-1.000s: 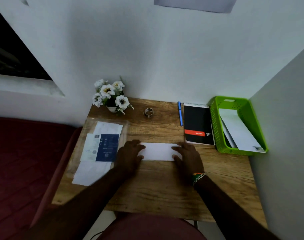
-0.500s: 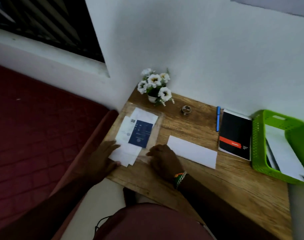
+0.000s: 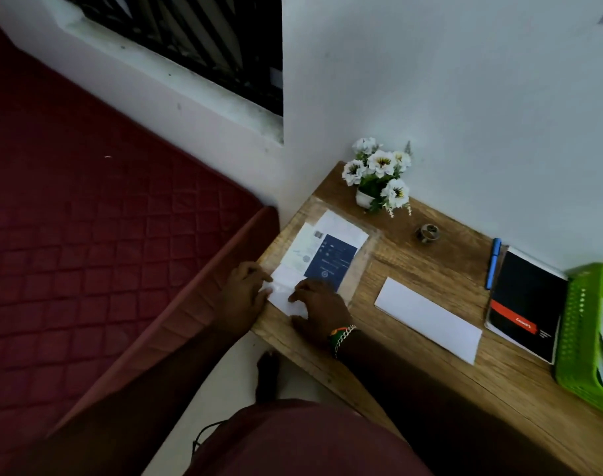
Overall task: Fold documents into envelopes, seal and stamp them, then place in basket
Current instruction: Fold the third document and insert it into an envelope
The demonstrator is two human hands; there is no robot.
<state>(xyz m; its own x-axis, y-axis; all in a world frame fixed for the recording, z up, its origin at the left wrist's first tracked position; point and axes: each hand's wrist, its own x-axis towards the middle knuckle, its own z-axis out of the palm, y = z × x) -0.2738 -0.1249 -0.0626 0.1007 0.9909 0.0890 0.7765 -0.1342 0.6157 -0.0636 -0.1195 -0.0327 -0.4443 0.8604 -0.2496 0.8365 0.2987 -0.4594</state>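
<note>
A pile of papers (image 3: 329, 231) lies on a clear plastic sleeve at the table's left end, with a dark blue sheet (image 3: 331, 264) on top. My left hand (image 3: 244, 291) pinches the left edge of the white paper (image 3: 283, 277) at the pile's near end. My right hand (image 3: 320, 308) rests its bent fingertips on the same paper. A folded white document (image 3: 427, 318) lies apart at the middle of the table. The green basket (image 3: 575, 333) stands at the right edge with white envelopes inside, partly cut off.
A black notebook (image 3: 526, 304) and a blue pen (image 3: 493, 262) lie between the folded document and the basket. A flower pot (image 3: 379, 176) and a small tape roll (image 3: 427, 232) sit along the wall. A red mattress (image 3: 87, 235) borders the table's left edge.
Both hands left the folded document and moved left to the paper pile. The view has swung left. My right hand now rests on the near white paper, which my left hand holds.
</note>
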